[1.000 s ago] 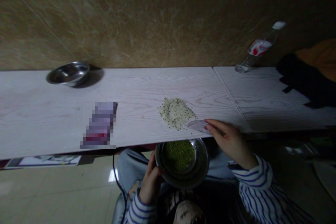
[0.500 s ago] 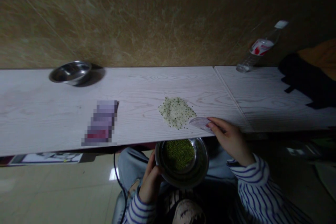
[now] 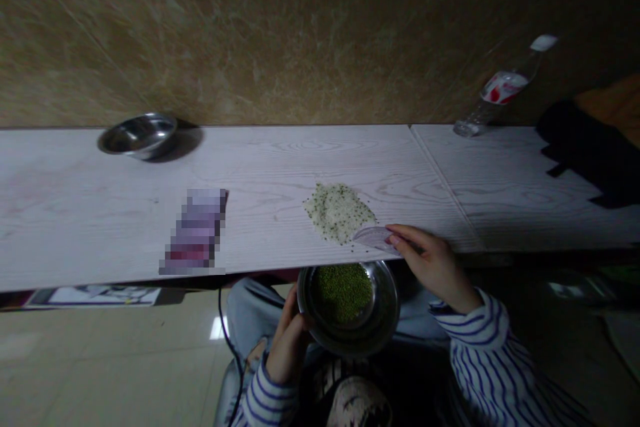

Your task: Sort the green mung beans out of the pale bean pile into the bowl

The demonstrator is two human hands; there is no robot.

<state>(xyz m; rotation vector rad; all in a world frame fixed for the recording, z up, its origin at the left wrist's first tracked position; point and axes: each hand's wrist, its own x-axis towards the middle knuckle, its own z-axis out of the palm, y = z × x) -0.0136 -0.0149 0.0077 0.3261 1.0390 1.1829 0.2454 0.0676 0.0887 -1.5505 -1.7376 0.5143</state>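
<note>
My left hand (image 3: 291,340) grips the left rim of a steel bowl (image 3: 387,327), held over my lap just below the table's front edge. Green mung beans (image 3: 345,292) cover the bottom of this bowl. Between the thumb and fingers of my right hand (image 3: 435,263) is a clear plastic protractor (image 3: 373,237), low over the tabletop. Its left end reaches the lower right border of a heap of white rice (image 3: 340,210) mixed with green beans. A few loose beans lie near the heap's front side.
A second steel bowl (image 3: 139,138) stands at the back left of the white table (image 3: 260,213). A blurred-out flat purple item (image 3: 197,230) lies left of the heap. At the back right are a plastic bottle (image 3: 503,88) and dark and orange cloth (image 3: 590,147). A cable (image 3: 225,327) hangs below.
The protractor shifts slightly right, then back left to the heap's lower right border. My left hand keeps the bowl nearly still. The whole view shifts a little.
</note>
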